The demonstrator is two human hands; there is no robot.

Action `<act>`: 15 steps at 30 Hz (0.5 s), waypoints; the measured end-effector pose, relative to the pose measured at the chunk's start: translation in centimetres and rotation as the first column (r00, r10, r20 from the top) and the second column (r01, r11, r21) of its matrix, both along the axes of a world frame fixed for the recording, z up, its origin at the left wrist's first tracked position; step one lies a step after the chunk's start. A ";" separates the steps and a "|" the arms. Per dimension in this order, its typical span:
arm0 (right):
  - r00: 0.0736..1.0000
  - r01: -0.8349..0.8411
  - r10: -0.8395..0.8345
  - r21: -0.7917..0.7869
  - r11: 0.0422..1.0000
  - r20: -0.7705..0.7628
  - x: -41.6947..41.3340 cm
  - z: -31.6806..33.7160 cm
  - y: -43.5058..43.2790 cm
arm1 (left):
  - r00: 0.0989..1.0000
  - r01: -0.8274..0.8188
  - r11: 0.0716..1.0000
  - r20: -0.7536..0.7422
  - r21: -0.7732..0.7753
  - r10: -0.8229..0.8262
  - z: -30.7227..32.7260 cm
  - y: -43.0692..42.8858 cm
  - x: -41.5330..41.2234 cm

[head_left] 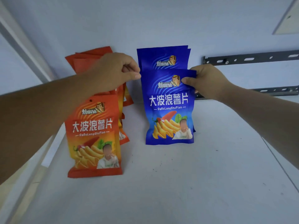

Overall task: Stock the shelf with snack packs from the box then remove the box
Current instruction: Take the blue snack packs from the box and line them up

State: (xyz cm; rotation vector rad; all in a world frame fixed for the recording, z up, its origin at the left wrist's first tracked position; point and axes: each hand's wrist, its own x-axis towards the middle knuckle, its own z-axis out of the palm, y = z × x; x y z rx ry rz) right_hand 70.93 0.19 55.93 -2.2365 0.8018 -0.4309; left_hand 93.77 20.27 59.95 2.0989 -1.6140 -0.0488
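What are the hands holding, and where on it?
The front blue pack: left hand pinches its top left corner, right hand its top right corner.

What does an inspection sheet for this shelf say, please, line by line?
Surface: white shelf, small dark specks, packs standing on it.
Job's things: front blue pack upright, more blue packs behind; orange packs in a row to its left; box not in view.
Clutter: nothing seen.
Hands: left hand pinches the front blue pack's top left corner; right hand pinches its top right corner.
Cables: nothing seen.
Surroundings: white back wall; dark slotted metal rails at right.
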 end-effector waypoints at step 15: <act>0.994 0.094 -0.106 0.238 0.967 0.039 2.3 -2.1 0.3 | 0.996 -0.008 0.998 -0.086 0.062 0.013 -3.2 2.3 -1.1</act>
